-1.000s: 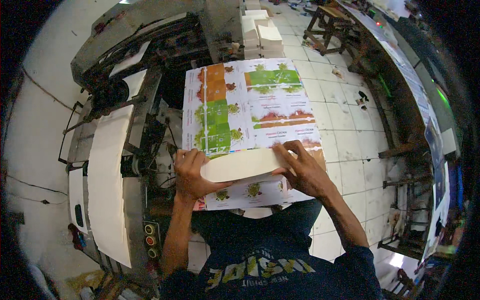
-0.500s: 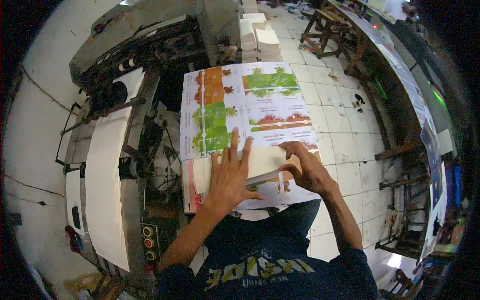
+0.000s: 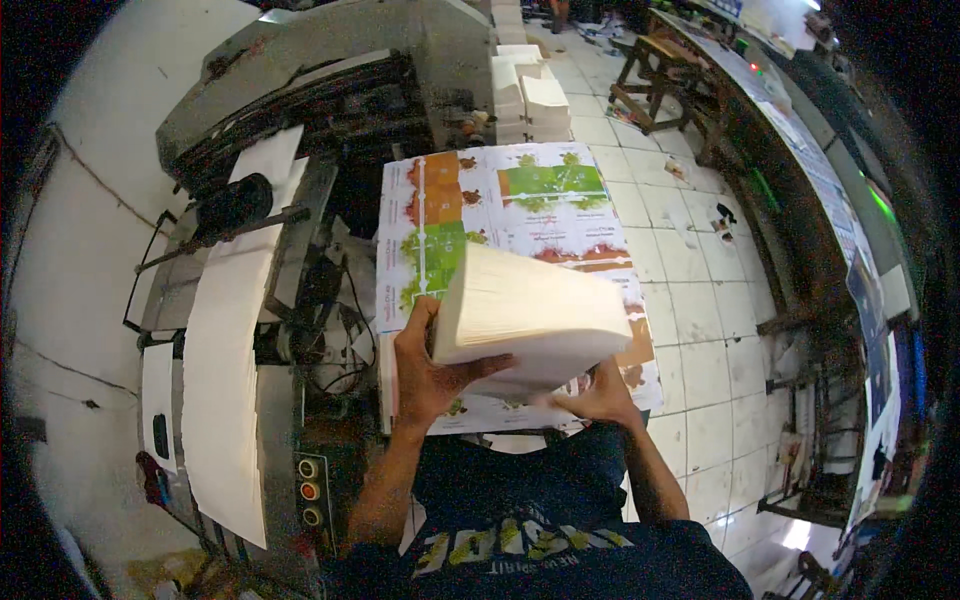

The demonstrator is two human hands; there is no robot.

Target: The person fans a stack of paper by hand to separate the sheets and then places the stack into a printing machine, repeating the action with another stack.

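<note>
Stack of cream paper (image 3: 530, 310): in the head view I had it between my two hands, above the near part of a pile of printed sheets (image 3: 545, 185), and I could not tell whether its lower edge touched them. It was tilted and slightly bent, with the layered sheet edges showing along its upper side and the smooth near face in shadow; its left end stood taller than its right. My left hand (image 3: 425, 375) gripped the left end, thumb laid across the near face and fingers around the outer side. My right hand (image 3: 607, 398) was at the lower right corner, its fingers partly hidden behind the paper; as far as they showed, they held that corner, the blurred thumb pointing inward beneath the near face. To handle it well, I judged, both ends wanted equal, firm pressure, with the thumbs flat so no outer sheet creased. The bend was best kept gentle and the lower edge well supported, since a loose right corner could have let sheets slide out. Keeping my wrists level would, I thought, have helped the edges stay even. To my left stood a machine (image 3: 300, 90) with a long pile of pale paper (image 3: 225, 380), well apart from my fingers.
</note>
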